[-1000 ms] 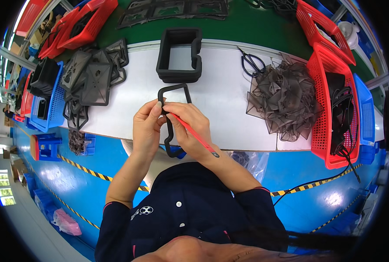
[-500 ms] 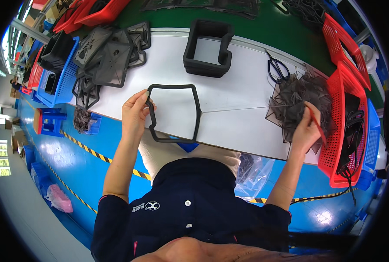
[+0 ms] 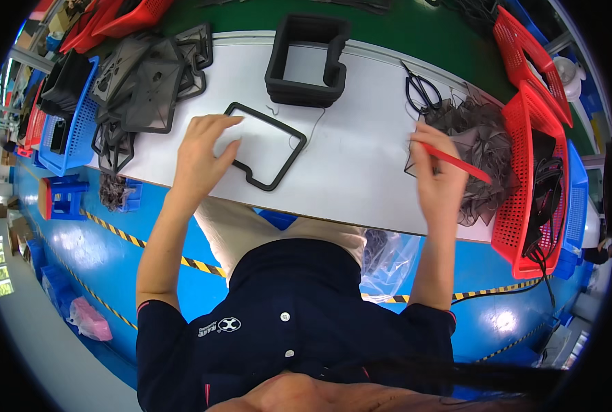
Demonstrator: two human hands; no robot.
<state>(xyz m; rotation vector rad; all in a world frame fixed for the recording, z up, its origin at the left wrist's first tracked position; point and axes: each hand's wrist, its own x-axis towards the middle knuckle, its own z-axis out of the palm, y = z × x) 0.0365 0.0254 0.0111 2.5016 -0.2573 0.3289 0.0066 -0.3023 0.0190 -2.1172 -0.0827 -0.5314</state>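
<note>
The black frame (image 3: 269,123) lies beside the spread left grip (image 3: 205,154); right grip (image 3: 437,165) clasps red tool (image 3: 465,166).

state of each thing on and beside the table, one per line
Single black angular frame: resting on the white table
Slim red tool: gripped in the right hand
Left hand: open, fingers apart
Black scissors: lying down
Stacked black frames: piled, aligned
Grey framed mesh panels: loosely overlapping
Sheer dark mesh heap: crumpled
Nearest red plastic basket: holding dark cords
Left blue plastic basket: loaded with black pieces
</note>
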